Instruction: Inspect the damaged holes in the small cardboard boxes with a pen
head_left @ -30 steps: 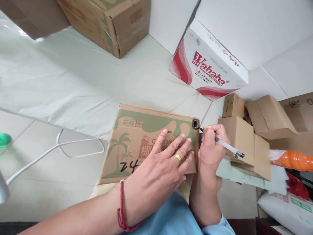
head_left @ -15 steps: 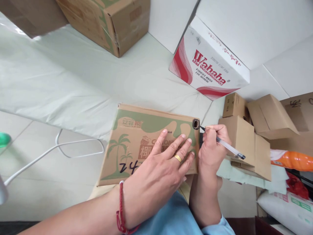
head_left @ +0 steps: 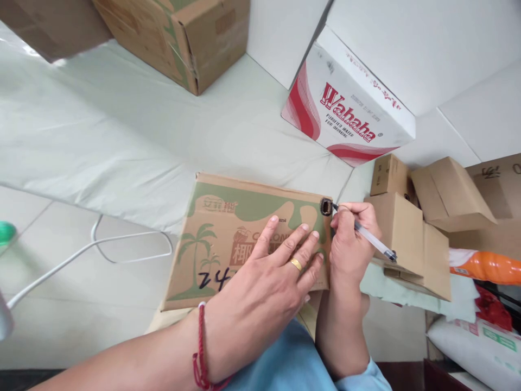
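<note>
A brown cardboard box (head_left: 260, 190) with green print, palm trees and a black handwritten "24" lies in front of me. My left hand (head_left: 280, 271), with a gold ring, rests flat on it, fingers spread. At the box's upper right corner is a small hole (head_left: 326, 207) edged in black. My right hand (head_left: 353, 239) pinches a pen (head_left: 375, 241) with a clear barrel and black tip. The tip is at the right rim of the hole; whether it touches cannot be made out. Part of the "24" marking is covered by my left hand.
A white and red Wahaha carton (head_left: 345, 108) stands against the wall. Small cardboard boxes (head_left: 396, 228) sit at the right, near an orange bottle (head_left: 484, 266). Another large carton (head_left: 215, 38) is at the back. A white metal frame (head_left: 134, 236) stands at the left.
My right hand has moved slightly up and left, bringing the pen tip from just below right of the hole to its right rim. My left hand and the box stay put.
</note>
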Action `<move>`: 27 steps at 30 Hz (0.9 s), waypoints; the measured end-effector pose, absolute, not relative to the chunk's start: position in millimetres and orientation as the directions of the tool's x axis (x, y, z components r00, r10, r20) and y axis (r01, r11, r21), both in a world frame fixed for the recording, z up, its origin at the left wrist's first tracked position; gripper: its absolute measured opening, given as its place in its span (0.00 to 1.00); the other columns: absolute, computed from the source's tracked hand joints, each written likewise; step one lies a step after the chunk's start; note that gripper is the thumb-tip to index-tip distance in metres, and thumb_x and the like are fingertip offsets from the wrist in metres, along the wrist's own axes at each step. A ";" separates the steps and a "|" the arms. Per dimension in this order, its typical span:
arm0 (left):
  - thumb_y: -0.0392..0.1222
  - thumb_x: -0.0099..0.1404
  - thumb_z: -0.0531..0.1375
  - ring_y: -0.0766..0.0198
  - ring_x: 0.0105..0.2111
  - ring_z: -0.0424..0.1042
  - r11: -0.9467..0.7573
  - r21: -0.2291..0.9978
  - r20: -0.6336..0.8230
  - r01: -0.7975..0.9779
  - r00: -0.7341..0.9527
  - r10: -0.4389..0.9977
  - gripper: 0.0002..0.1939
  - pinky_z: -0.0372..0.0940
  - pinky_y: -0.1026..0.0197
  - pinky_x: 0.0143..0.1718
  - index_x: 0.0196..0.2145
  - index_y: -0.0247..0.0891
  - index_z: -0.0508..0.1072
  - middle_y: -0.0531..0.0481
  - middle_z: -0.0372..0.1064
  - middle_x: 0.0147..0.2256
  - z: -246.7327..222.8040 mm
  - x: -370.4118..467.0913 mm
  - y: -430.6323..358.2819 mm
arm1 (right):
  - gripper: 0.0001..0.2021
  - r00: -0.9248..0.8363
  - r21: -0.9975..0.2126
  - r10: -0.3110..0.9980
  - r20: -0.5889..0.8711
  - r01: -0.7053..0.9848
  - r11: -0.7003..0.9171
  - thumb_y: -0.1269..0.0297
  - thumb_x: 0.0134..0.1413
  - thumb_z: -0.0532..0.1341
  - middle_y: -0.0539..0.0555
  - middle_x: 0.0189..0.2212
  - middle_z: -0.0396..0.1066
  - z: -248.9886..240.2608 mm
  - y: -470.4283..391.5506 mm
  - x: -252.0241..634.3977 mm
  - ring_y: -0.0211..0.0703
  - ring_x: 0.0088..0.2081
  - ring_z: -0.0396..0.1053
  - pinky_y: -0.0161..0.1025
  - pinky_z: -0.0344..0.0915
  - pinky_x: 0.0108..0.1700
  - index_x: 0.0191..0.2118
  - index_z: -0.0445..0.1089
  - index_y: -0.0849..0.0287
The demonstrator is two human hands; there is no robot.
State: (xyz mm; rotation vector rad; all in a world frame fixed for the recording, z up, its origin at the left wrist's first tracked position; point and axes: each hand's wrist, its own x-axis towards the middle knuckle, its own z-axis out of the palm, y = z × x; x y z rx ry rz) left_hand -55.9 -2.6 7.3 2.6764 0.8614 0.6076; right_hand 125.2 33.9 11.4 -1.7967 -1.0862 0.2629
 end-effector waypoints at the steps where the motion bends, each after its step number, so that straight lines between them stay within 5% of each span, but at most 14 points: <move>1: 0.47 0.79 0.59 0.45 0.74 0.61 -0.789 0.368 0.307 0.492 0.737 0.602 0.21 0.18 0.34 0.79 0.63 0.37 0.73 0.40 0.67 0.71 7.2 -55.9 -2.7 | 0.03 0.577 -0.822 0.770 0.273 0.555 -0.125 0.64 0.59 0.62 0.43 0.22 0.68 11.6 34.0 125.0 0.36 0.25 0.65 0.34 0.62 0.31 0.33 0.70 0.55; 27: 0.47 0.78 0.59 0.46 0.74 0.61 -0.791 0.366 0.298 0.491 0.743 0.599 0.21 0.18 0.35 0.79 0.64 0.38 0.73 0.41 0.66 0.71 7.7 -55.7 -1.4 | 0.06 0.492 -0.800 0.828 0.269 0.592 -0.093 0.60 0.63 0.62 0.44 0.24 0.69 12.5 35.8 124.2 0.38 0.26 0.68 0.35 0.65 0.32 0.35 0.71 0.55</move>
